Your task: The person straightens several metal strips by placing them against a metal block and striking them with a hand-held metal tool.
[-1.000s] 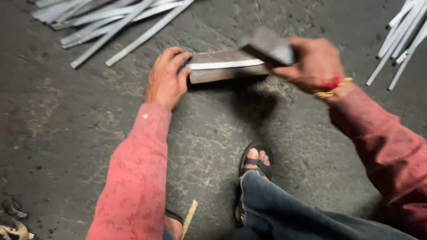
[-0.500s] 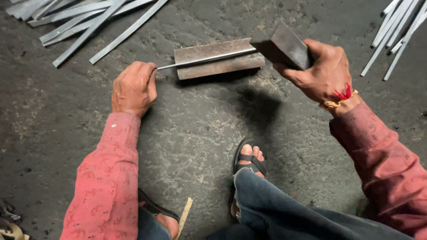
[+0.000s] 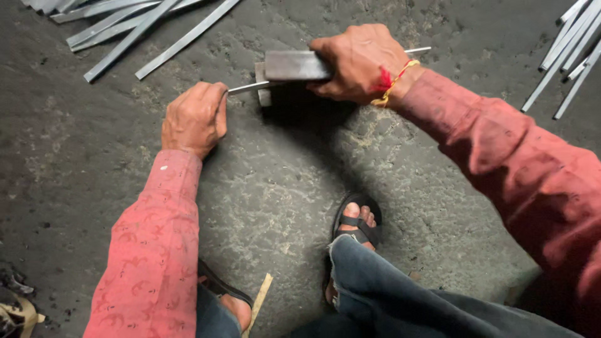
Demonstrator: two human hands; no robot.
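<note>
Both hands closed: my left hand (image 3: 194, 119) pinches one end of the thin grey metal strip (image 3: 247, 88), my right hand (image 3: 357, 62) clamps the dark rectangular steel block (image 3: 294, 65).
I see the strip running left to right under the block on the concrete floor (image 3: 94, 169), its far end poking out past my right wrist.

right hand (image 3: 360, 62) now brings metal block (image 3: 294, 65) down flat onto strip (image 3: 247, 87) | strip's far end now pokes out past right wrist | left hand (image 3: 194, 119) re-gripping strip end
</note>
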